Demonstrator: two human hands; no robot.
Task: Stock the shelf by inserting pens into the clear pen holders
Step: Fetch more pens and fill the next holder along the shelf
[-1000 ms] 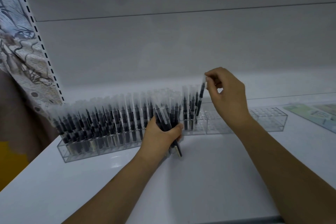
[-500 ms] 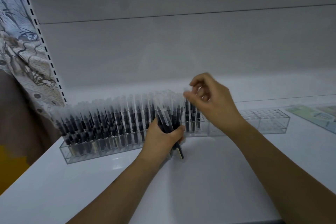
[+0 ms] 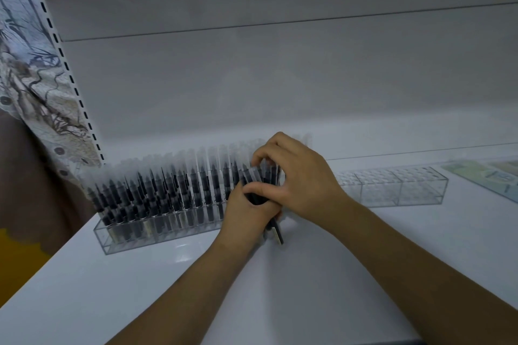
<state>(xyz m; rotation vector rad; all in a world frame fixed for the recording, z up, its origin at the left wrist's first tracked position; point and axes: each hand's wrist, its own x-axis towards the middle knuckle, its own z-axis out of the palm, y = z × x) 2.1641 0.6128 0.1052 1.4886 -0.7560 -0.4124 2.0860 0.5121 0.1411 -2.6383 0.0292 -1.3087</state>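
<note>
A long clear pen holder [image 3: 103, 238] on the white shelf is packed with upright black pens [image 3: 168, 190] with frosted caps. My left hand [image 3: 246, 218] grips a bundle of the same pens [image 3: 276, 232], whose lower ends stick out below the fist. My right hand [image 3: 297, 179] sits right above it, fingers curled and pinching the cap of one pen [image 3: 256, 172] at the top of the bundle. To the right stands an empty clear holder [image 3: 406, 187] with a grid of holes.
The white shelf surface [image 3: 364, 260] stretches toward me, with its back wall close behind the holders. Printed cards [image 3: 487, 176] lie at the far right. A patterned cloth [image 3: 30, 87] hangs beside the perforated upright at the left.
My right hand left the pen it was setting in the holder, swung left and down to the bundle in my left hand, and now pinches a pen there. The left hand stayed put.
</note>
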